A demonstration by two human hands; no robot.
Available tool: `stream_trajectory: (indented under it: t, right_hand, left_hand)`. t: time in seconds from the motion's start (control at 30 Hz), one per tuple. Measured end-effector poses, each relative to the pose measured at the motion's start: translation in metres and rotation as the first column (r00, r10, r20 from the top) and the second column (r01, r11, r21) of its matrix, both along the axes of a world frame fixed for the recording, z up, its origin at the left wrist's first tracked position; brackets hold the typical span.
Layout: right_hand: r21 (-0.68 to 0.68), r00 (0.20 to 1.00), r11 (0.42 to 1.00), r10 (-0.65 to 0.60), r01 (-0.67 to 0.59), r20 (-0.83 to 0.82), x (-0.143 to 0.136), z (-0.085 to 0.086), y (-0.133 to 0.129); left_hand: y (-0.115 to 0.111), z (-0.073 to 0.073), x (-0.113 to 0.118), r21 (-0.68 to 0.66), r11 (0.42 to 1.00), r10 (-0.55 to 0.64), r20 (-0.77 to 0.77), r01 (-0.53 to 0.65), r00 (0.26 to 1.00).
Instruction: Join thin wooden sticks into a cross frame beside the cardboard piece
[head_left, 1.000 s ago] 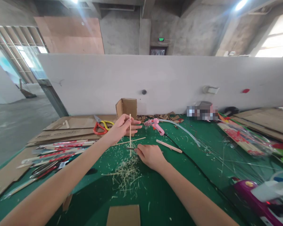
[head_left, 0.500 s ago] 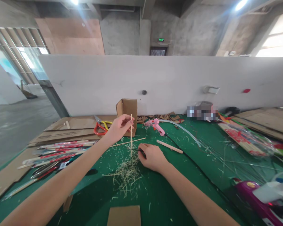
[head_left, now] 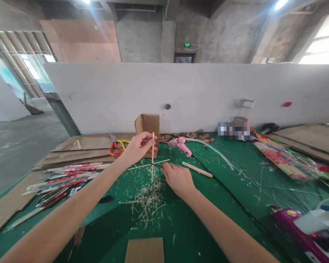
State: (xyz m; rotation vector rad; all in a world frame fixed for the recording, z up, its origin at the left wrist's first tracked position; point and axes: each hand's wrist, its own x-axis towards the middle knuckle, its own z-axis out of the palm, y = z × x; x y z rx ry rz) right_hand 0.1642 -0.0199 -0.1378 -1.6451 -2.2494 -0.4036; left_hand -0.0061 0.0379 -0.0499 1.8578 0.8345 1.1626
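Note:
My left hand (head_left: 139,147) pinches the upper part of a thin wooden stick (head_left: 152,174), holding it upright over the green table. In my closed right hand (head_left: 179,179) is a slim dark knife (head_left: 158,166), its blade lying across the stick below my left fingers. Most of the knife's handle is hidden in my grip. Behind the upright stick, another thin wooden stick (head_left: 138,167) lies on the table. Below both hands spreads a pile of fine wood shavings (head_left: 148,202).
A pink glue gun (head_left: 182,147) with a black cord lies beyond my right hand, near a thicker wooden rod (head_left: 197,170). Scissors (head_left: 116,148) and a folded cardboard piece (head_left: 150,122) are behind my left hand. Packaged sticks (head_left: 68,175) lie left; a purple power strip (head_left: 293,228) sits right.
My right hand has moved up and slightly away from me, bringing the knife blade higher along the stick. My left hand and the stick have barely moved.

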Motion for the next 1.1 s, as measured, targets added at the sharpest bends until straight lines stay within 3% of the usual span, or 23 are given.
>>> stream_trajectory:
  t: [0.17,0.4,0.6,0.8,1.1]
  right_hand:
    - [0.034,1.000,0.999,-0.016,0.016,-0.011,-0.002,-0.003,0.001]
    - [-0.119,0.998,0.993,0.013,-0.006,0.060,-0.006,0.001,-0.005]
    - [-0.174,0.984,0.978,0.133,-0.111,0.118,-0.008,0.006,-0.007]
    - [-0.056,0.995,0.998,-0.016,0.022,0.102,-0.008,0.020,-0.001]
    - [-0.186,0.992,0.982,0.033,-0.010,0.123,-0.004,0.017,-0.008]
  left_hand:
    - [0.000,0.005,-0.005,0.024,0.999,-0.042,-0.057,0.044,0.997]
    - [0.003,0.007,-0.009,0.008,0.999,-0.037,-0.104,0.038,0.994]
    - [0.005,0.007,-0.012,-0.039,0.998,-0.047,-0.078,0.044,0.996]
    - [0.004,0.006,-0.009,-0.032,0.996,-0.084,-0.051,0.082,0.995]
    - [0.000,0.009,-0.009,-0.041,0.996,-0.078,-0.096,0.074,0.992]
